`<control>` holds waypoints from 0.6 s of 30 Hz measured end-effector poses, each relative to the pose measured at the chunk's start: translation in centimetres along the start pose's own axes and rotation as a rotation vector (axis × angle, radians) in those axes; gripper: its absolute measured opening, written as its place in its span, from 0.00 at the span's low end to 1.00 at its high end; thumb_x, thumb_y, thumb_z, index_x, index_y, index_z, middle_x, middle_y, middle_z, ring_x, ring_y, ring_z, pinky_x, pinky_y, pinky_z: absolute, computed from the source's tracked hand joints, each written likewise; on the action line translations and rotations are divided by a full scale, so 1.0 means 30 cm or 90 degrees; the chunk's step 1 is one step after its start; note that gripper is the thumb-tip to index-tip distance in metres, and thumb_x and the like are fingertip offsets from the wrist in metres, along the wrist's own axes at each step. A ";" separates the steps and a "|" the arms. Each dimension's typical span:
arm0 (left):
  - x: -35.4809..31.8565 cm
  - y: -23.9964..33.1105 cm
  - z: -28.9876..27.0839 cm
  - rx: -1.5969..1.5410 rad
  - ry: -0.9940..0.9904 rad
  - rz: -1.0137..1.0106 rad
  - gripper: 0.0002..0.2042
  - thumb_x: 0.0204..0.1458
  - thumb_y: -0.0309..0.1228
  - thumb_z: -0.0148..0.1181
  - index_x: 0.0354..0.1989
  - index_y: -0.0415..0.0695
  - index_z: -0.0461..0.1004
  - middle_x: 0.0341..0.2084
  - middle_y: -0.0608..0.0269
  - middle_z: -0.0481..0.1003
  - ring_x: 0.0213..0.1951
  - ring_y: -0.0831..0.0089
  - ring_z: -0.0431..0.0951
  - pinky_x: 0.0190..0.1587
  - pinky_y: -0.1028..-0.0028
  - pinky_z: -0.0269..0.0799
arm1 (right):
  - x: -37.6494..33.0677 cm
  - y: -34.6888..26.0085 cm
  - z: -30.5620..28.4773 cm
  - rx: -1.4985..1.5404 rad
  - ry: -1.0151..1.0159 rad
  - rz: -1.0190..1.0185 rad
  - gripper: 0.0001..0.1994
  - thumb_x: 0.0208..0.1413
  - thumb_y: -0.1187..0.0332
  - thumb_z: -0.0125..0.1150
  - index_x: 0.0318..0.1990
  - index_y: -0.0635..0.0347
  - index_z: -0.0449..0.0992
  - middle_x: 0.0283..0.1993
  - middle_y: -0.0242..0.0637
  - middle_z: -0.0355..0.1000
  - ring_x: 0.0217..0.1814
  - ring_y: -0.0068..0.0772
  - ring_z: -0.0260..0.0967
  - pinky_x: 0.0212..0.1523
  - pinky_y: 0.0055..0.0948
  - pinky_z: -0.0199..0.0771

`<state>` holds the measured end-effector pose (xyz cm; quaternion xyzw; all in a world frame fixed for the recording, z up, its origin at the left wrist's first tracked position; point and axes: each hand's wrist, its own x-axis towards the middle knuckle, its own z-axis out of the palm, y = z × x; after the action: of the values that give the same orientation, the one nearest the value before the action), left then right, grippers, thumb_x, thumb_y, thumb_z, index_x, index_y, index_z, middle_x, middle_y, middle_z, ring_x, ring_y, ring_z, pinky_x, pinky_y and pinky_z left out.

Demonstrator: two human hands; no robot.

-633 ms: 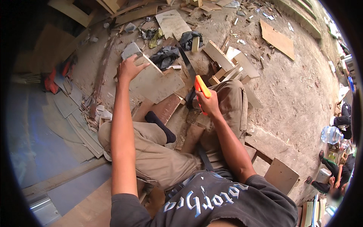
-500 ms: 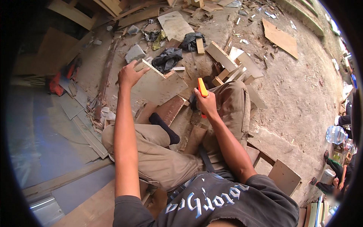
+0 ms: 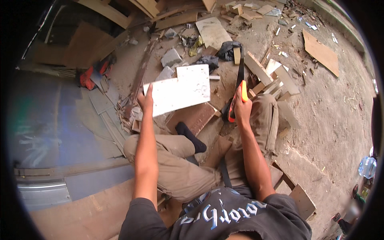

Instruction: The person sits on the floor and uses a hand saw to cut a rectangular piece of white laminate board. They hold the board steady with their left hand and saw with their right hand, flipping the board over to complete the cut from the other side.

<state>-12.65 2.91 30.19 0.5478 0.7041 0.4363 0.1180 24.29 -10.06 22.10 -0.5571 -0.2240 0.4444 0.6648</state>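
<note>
I can see the left hand (image 3: 146, 99) gripping the white board (image 3: 180, 91) at its left edge, thumb on the face, so the board stretches out to that hand's right. The right hand (image 3: 242, 109) is closed around the orange handle (image 3: 244, 92) of a saw (image 3: 241, 71), whose blade points away beyond the fist, apart from the board. A socked foot (image 3: 191, 137) rests between the hands, nearer the body. Wood scraps (image 3: 259, 70) lie beyond the right hand, to its right; a grey block (image 3: 171, 58) sits beyond the left.
</note>
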 end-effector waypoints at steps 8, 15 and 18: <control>-0.192 -0.304 0.394 -0.126 0.039 -0.465 0.38 0.48 0.61 0.64 0.40 0.27 0.80 0.38 0.42 0.80 0.40 0.55 0.81 0.45 0.60 0.74 | -0.060 -0.093 -0.073 0.031 -0.255 -0.029 0.22 0.67 0.53 0.53 0.24 0.57 0.68 0.15 0.26 0.60 0.12 0.19 0.55 0.15 0.23 0.55; -0.369 -0.613 0.580 -0.008 -0.038 -0.616 0.36 0.53 0.61 0.60 0.45 0.30 0.79 0.44 0.45 0.79 0.44 0.60 0.80 0.47 0.63 0.75 | -0.115 -0.058 -0.022 -0.251 -0.330 0.074 0.24 0.62 0.52 0.62 0.25 0.67 0.68 0.19 0.31 0.59 0.24 0.21 0.53 0.25 0.31 0.59; -0.361 -0.664 0.593 0.052 -0.172 -0.605 0.41 0.57 0.65 0.49 0.63 0.36 0.67 0.62 0.39 0.67 0.59 0.49 0.72 0.59 0.59 0.66 | -0.098 -0.052 0.011 -0.327 -0.349 0.072 0.25 0.61 0.52 0.63 0.24 0.67 0.67 0.19 0.32 0.59 0.24 0.22 0.53 0.24 0.32 0.59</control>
<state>-10.47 1.68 1.47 0.2218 0.8709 0.2313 0.3726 23.08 -12.31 24.25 -0.5773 -0.4665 0.5426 0.3932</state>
